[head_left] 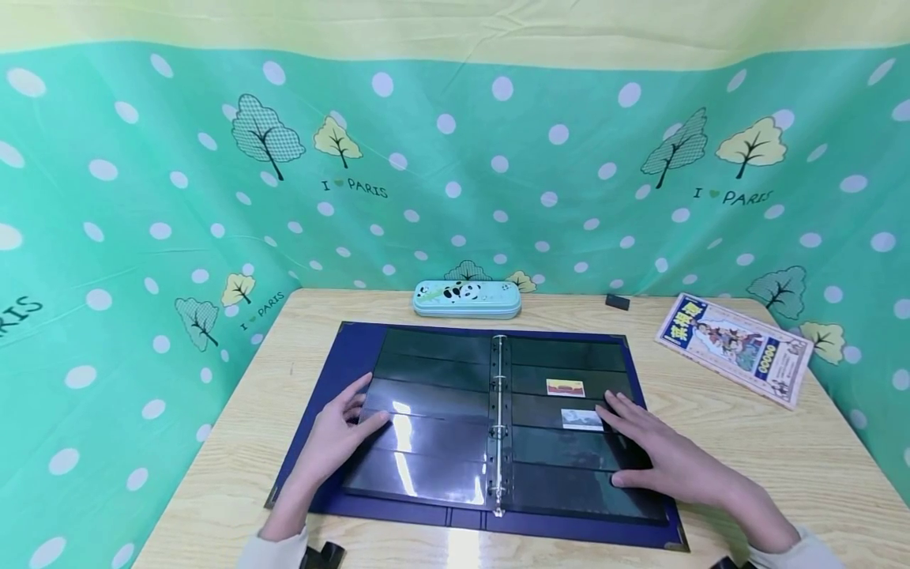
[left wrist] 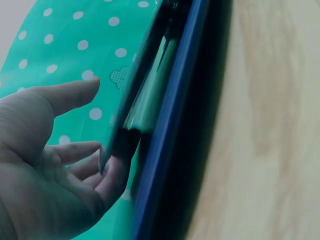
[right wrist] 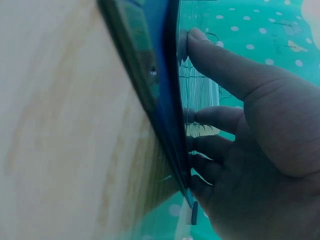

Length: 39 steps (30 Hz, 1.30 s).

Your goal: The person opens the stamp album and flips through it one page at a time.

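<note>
A dark blue ring binder [head_left: 465, 518] lies spread flat, with black pocket pages on both sides of its metal rings [head_left: 500, 427]. On the right-hand page [head_left: 554, 490] are a red and yellow stamp [head_left: 565, 388] and a grey-white stamp [head_left: 581, 420]. My left hand [head_left: 332, 438] is at the outer edge of the left-hand page [head_left: 441, 435]. In the left wrist view its thumb stands off the page while the lower fingers [left wrist: 117, 177] reach around the page edge. My right hand [head_left: 664, 454] rests spread on the right-hand page, fingertips touching its surface beside the grey-white stamp.
A light blue panda pencil case [head_left: 467, 299] stands behind the binder. A small black block [head_left: 618, 302] lies to its right. Farther right is a printed paper booklet [head_left: 735, 348]. Green dotted cloth [head_left: 455, 158] hangs behind the wooden table [head_left: 235, 442].
</note>
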### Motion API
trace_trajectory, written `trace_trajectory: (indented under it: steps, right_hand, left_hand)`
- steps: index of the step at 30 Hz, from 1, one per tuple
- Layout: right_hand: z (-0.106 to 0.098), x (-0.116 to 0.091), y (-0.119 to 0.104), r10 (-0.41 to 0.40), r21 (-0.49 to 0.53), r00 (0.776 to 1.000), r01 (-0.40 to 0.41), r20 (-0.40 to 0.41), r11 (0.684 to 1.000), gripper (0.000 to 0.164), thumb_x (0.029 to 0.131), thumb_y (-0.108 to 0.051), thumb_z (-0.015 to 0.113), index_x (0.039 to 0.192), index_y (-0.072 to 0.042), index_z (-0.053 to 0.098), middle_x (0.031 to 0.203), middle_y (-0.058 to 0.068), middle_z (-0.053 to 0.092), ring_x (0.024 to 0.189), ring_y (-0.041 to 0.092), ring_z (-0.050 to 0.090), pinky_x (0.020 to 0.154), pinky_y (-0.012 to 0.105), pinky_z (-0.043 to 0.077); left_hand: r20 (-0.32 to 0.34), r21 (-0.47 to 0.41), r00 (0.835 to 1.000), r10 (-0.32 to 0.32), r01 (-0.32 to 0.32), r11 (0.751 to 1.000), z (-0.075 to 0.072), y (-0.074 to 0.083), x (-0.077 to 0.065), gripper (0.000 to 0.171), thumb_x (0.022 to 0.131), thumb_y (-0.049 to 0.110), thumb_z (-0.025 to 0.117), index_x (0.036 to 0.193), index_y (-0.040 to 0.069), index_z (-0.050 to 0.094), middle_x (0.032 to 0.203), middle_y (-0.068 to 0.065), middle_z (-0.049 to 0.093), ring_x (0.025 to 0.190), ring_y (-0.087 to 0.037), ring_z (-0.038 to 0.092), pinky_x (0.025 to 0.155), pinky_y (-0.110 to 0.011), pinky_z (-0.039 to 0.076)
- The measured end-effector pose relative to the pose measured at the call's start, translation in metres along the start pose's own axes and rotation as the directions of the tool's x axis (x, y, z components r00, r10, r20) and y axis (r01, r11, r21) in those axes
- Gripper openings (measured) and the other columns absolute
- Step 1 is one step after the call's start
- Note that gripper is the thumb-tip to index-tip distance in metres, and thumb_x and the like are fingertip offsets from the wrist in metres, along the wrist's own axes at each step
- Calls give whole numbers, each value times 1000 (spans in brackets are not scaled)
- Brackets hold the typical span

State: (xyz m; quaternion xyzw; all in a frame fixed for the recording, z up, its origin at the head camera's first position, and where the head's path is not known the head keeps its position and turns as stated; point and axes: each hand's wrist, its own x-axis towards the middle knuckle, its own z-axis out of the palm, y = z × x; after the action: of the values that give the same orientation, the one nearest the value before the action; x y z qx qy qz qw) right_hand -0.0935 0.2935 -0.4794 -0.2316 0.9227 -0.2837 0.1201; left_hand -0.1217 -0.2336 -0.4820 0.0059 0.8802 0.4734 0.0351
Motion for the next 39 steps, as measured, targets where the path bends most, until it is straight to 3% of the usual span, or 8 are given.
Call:
trace_trajectory:
  steps: [4,6,9,13,21,29,35,39]
  right_hand:
    - [1,0,1,-6,-12,1000,6,-4,1000,95,97,-60,79,173,-16,42,180,26,25,160,60,26,113,77,43]
    - [1,0,2,-3,-15,1000,3,-2,1000,96,97,-60,79,173,-17,42,180,26,25,160,60,26,113,77,43]
    - [1,0,2,3,-12,1000,-3,3,1000,96,97,-61,79,173,-17,42,181,25,25,161,60,26,113,77,43]
    - [1,1,1,7,0,1000,-7,5,1000,96,97,-61,79,173,-17,42,181,26,24,161,60,25,114,78,42]
    - [2,0,2,-2,-6,1000,2,-4,1000,95,97,-60,79,173,-16,42,180,26,25,160,61,25,114,79,41]
    - [-1,0,2,-7,-21,1000,7,3,1000,96,97,-62,78,173,-16,43,180,25,26,160,60,27,113,78,43]
    - [-5,4,1,-12,-61,1000,11,-19,998,91,97,-57,81,169,-11,49,177,26,33,158,58,34,113,75,46]
    - [-10,10,1,-40,-79,995,32,-93,996,85,98,-46,85,166,-6,52,173,29,39,155,59,37,111,76,46]
  left_hand:
    - [-31,45,998,48,-47,998,2,0,1,86,97,31,89,168,5,47,155,-27,60,133,-44,67,102,-53,61]
    - [-30,55,998,58,-56,997,1,-1,1,88,96,33,90,168,5,48,164,-26,53,140,-46,61,109,-56,57]
    - [-15,63,999,51,-50,997,0,-2,-1,92,95,37,91,169,6,47,177,-22,36,161,-49,38,125,-67,39]
    - [16,81,999,48,-49,995,2,-6,0,98,91,40,92,168,2,45,182,-25,22,170,-48,6,127,-79,19]
    - [100,136,992,73,-86,987,9,-18,2,107,94,46,89,169,-7,36,181,-32,11,166,-59,-4,124,-85,7]
    - [54,181,978,199,-206,962,21,-34,3,114,87,50,92,168,-8,37,178,-38,16,165,-61,5,126,-82,4]
    - [105,225,987,124,-145,963,18,-21,1,123,82,50,96,171,-6,32,180,-35,10,167,-57,-1,130,-77,0]
    - [97,226,986,137,-156,962,19,-24,1,128,78,56,97,170,-6,34,180,-35,10,167,-56,-2,130,-77,0]
